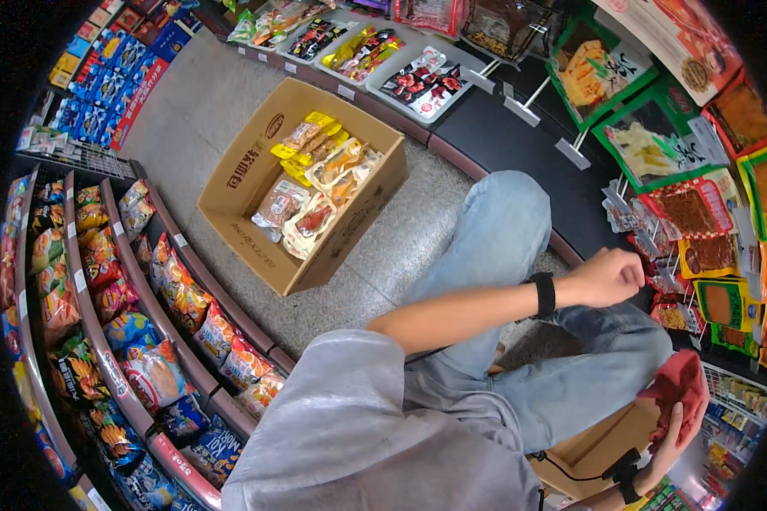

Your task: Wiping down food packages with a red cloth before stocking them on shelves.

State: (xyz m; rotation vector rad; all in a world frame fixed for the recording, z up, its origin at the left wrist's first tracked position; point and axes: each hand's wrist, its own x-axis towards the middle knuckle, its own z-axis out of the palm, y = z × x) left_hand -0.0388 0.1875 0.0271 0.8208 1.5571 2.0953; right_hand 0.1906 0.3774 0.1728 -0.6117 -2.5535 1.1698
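Observation:
My left hand [607,277], with a black band at the wrist, is curled into a fist in front of the hanging packets [689,213] on the right; nothing shows between its fingers. Lower right, my right hand [677,433] grips a crumpled red cloth [680,387]. Its wrist carries a black strap with a small device [624,467]. The cloth is beside the shelf's end and above an open brown carton [601,439], mostly hidden by my bent leg.
An open cardboard box [239,183] on the grey floor [217,72] holds several sealed food packs [308,223]. Snack bags [179,285] fill the curved shelves at left. A dark shelf ledge [477,128] runs along the right, with trays of packets [422,81] and metal price-tag hooks [520,109] jutting out.

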